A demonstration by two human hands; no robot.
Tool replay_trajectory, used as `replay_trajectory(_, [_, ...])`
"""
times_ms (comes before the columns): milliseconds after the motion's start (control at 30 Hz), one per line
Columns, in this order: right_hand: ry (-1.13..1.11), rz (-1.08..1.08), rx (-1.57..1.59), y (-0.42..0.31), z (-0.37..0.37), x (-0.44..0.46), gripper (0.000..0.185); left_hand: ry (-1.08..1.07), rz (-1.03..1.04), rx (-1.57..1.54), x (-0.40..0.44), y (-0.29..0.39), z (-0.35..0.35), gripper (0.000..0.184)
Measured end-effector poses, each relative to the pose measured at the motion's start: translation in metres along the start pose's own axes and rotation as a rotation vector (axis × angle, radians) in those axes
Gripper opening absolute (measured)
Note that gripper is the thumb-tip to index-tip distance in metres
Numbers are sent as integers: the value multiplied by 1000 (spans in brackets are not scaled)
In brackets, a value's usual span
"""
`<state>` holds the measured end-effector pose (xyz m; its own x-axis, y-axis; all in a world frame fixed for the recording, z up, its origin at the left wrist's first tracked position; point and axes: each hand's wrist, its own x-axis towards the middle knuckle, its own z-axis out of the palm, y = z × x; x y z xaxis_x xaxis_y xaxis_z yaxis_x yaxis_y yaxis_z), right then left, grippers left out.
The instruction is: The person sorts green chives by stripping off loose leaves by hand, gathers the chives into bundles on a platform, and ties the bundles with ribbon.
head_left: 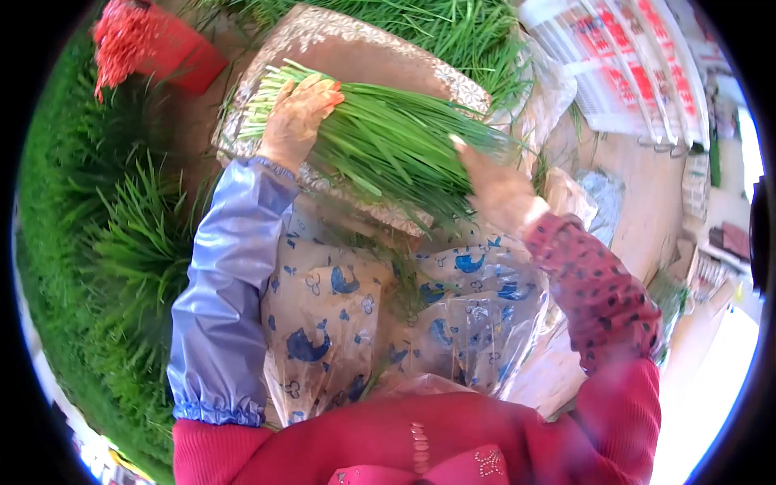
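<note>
A thick bundle of long green stalks (396, 133) lies across a low, flower-patterned padded surface (364, 48), its pale ends at the left. My left hand (303, 115), in a soiled glove with orange fingertips, is wrapped over the bundle near those pale ends. Toward the leafy tips on the right is my right hand (497, 186), blurred, with a finger stretched out along the leaves. Whether it grips any of them is not clear. Clear plastic with blue prints (339, 323) covers my lap below the bundle, with loose green bits between my knees.
Piled greens (121, 267) line the left side, and more (453, 36) lie behind the padded surface. A red container (190, 56) with red strips (125, 36) stands at the upper left. White and red printed packaging (622, 65) is at the upper right, above crumpled plastic (600, 202).
</note>
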<state>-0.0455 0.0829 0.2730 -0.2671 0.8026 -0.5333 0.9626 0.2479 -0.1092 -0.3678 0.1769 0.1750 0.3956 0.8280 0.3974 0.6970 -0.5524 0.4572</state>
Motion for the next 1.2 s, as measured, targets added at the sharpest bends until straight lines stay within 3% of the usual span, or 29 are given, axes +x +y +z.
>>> replay_trajectory(33, [-153,37,6,21,-5,-14,76,-26,-21,-44,0,4,-2,21])
replay_trajectory(67, [-361,65,-195,34,-20,-20,71,-52,-38,-85,3,4,-2,20])
replay_trajectory(133, [-602,303,-429,34,-65,-15,58,-64,-41,-18,2,-5,9,21])
replay_trajectory(167, [-252,515,-206,22,-81,-14,63,-38,-16,-2,0,-4,10,21])
replay_trajectory(233, [544,-37,-53,10,-73,-7,69,11,-6,-14,-2,-5,15,21])
replay_trajectory(300, [548,-329,207,-65,-86,17,79,-9,-18,-19,-2,-6,11,22])
replay_trajectory(367, [575,-270,-103,-125,-54,40,89,-13,-11,14,-3,-11,15,33])
replay_trajectory(400, [447,-206,-168,-144,-38,53,93,-53,-29,65,-2,-10,13,32])
replay_trajectory(433, [610,-276,-26,-157,-33,53,73,-8,20,53,-2,-8,12,32])
replay_trajectory(467, [606,-268,-33,-148,-36,55,73,34,63,40,-5,-8,13,32])
replay_trajectory(533, [698,-413,509,-123,-45,49,47,109,2,-155,-8,-4,13,27])
replay_trajectory(567, [724,-174,627,-115,-48,42,30,88,16,-165,-6,0,7,26])
replay_trajectory(600, [920,-216,502,-83,-31,59,27,75,31,-172,-5,1,6,25])
replay_trajectory(667, [624,169,443,-59,-41,52,25,114,47,-202,-5,-4,13,25])
replay_trajectory(933, [496,124,213,-52,-19,82,27,131,78,-144,-12,-15,21,26])
replay_trajectory(1000, [615,292,567,-36,-11,84,25,123,75,-150,-8,-7,13,24])
replay_trajectory(1067, [673,143,454,1,-7,76,23,75,23,-108,-5,-3,8,23])
replay_trajectory(1133, [589,434,1320,-10,-35,51,20,71,36,-34,-3,-5,9,23])
replay_trajectory(1200, [456,260,959,-40,-45,34,12,58,30,-8,-2,-4,8,21])
